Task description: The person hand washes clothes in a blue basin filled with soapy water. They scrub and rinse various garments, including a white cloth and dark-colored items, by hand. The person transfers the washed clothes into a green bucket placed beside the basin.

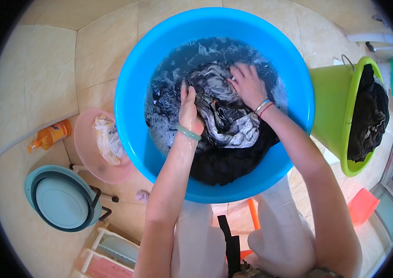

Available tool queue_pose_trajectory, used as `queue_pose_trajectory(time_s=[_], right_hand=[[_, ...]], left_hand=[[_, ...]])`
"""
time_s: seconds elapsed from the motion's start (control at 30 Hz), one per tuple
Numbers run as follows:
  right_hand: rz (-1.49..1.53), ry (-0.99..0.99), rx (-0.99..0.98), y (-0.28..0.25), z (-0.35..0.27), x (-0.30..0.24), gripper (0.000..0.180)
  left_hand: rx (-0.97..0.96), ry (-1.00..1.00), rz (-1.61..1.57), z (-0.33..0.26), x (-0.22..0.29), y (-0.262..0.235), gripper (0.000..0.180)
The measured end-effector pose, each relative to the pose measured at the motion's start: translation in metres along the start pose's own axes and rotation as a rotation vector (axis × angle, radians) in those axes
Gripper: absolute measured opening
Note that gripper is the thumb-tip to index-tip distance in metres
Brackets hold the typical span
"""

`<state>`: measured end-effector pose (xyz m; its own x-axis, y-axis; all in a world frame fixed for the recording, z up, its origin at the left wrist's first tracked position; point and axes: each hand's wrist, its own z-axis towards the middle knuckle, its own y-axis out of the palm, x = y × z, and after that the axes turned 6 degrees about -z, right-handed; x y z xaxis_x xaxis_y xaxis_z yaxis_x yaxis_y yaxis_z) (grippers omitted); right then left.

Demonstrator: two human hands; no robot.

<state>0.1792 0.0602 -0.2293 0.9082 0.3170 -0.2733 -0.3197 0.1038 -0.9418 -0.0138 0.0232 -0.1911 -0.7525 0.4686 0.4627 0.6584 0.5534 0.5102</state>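
A big round blue basin (129,92) holds dark, sudsy water (168,69) and a heap of wet laundry. A grey-and-white patterned garment (245,132) lies twisted in the middle, with a black garment (224,167) at the near side. My left hand (188,109) presses its palm side to the left of the patterned garment, fingers stretched out; a green bangle circles that wrist. At the garment's upper right, my right hand (249,85) lies with fingers spread and slightly bent over the wet cloth.
Right of the basin stands a lime-green bucket (331,97) of dark clothes. A pink basin (89,148) with white cloth, an orange bottle (50,134) and a collapsible teal basin (62,199) are at left. A red-orange container (363,206) sits at lower right on the tiled floor.
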Motion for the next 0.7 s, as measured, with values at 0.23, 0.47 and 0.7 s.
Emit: queue_pose_trajectory(time_s=[0.23, 0.47, 0.7], right_hand=[[0.411, 0.102, 0.025, -0.037, 0.016, -0.054, 0.027], [0.356, -0.307, -0.022, -0.116, -0.024, -0.162, 0.018], [0.421, -0.217, 0.138, -0.119, -0.005, -0.167, 0.026]], left_hand=[[-0.193, -0.039, 0.012, 0.012, 0.001, 0.005, 0.075], [-0.496, -0.14, -0.299, -0.027, 0.022, 0.022, 0.037], [-0.784, -0.439, -0.408, 0.017, 0.009, -0.003, 0.035]])
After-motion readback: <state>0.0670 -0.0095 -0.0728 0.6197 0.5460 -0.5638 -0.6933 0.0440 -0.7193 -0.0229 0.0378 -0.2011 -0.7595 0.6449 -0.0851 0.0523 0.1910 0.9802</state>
